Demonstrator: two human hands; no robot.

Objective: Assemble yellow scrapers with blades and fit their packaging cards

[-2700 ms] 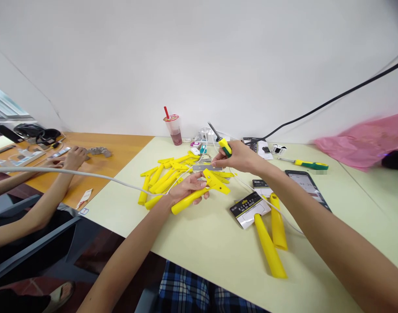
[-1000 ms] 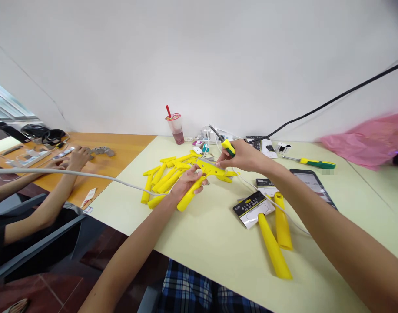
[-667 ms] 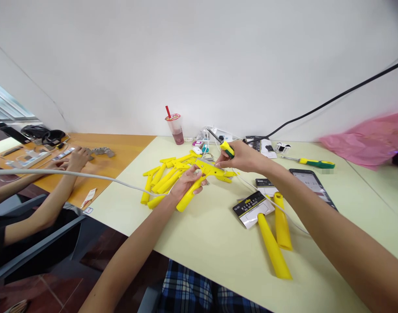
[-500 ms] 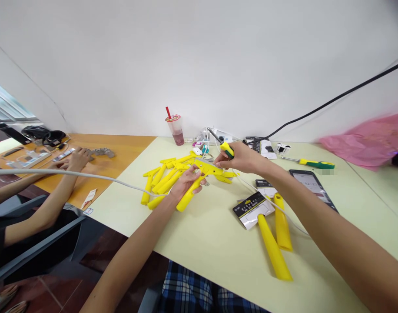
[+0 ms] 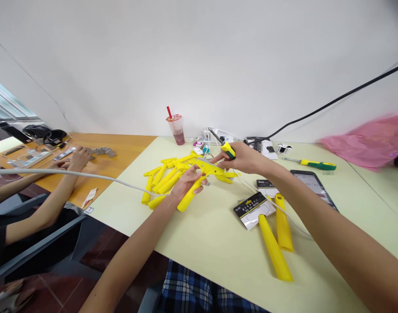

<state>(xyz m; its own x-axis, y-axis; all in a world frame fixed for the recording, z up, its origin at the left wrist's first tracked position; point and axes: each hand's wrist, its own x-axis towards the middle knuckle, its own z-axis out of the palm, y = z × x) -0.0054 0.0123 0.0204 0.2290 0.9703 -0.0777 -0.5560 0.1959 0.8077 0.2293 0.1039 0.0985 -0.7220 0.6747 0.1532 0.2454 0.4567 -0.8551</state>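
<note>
My left hand point(image 5: 186, 181) is closed around the handle of a yellow T-shaped scraper point(image 5: 190, 198), its flat head tilted up with a small screw showing. My right hand point(image 5: 243, 157) grips a screwdriver point(image 5: 229, 150) with a yellow and green handle, its metal shaft pointing up and away to the left. The right fingertips are at the scraper's head; whether they pinch something small there is hidden. Just beyond and left of my left hand lies a pile of similar yellow scrapers point(image 5: 166, 179).
Two carded yellow scrapers point(image 5: 273, 250) lie at front right, near a phone point(image 5: 313, 189). Another screwdriver point(image 5: 316, 164) rests behind it. A drink cup point(image 5: 176, 130) stands by the wall. White cables cross the table. At left, a co-worker's hands point(image 5: 78, 160) handle grey parts.
My right fingers have shifted slightly at the scraper's head. Both hands keep their holds, and the scraper and screwdriver stay almost in place.
</note>
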